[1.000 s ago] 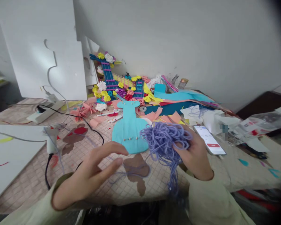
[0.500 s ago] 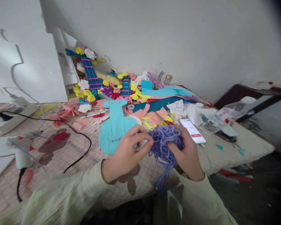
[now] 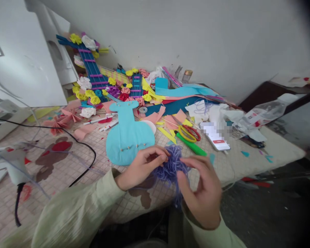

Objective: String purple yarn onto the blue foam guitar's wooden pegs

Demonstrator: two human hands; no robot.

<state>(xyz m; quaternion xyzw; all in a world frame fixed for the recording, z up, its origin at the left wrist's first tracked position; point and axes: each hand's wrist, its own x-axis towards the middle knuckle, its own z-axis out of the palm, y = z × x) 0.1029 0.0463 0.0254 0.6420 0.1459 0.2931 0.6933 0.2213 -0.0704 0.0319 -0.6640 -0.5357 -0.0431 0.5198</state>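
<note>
A loose tangle of purple yarn (image 3: 172, 168) hangs over the table's front edge between my hands. My left hand (image 3: 144, 165) pinches the yarn at its left side with thumb and fingertips. On the right, my right hand (image 3: 204, 189) is open, thumb and fingers apart, right beside the tangle. Just beyond the hands lies a turquoise guitar-shaped cutout (image 3: 129, 134) with small pegs on it. Scissors with yellow and red handles (image 3: 188, 134) and a green pen-like tool (image 3: 192, 144) lie behind the yarn.
A hot glue gun (image 3: 14, 165) with a black cord is at the left. A phone (image 3: 215, 136) and a clear plastic bottle (image 3: 268, 110) lie to the right. Paper flowers and a decorated blue guitar neck (image 3: 93, 70) stand against the wall. Paper scraps (image 3: 170, 122) cover the middle.
My right hand has loosened from the yarn and opened, moving slightly down. The tangle has dropped lower and to the left, revealing the scissors and green tool. The view has shifted a little.
</note>
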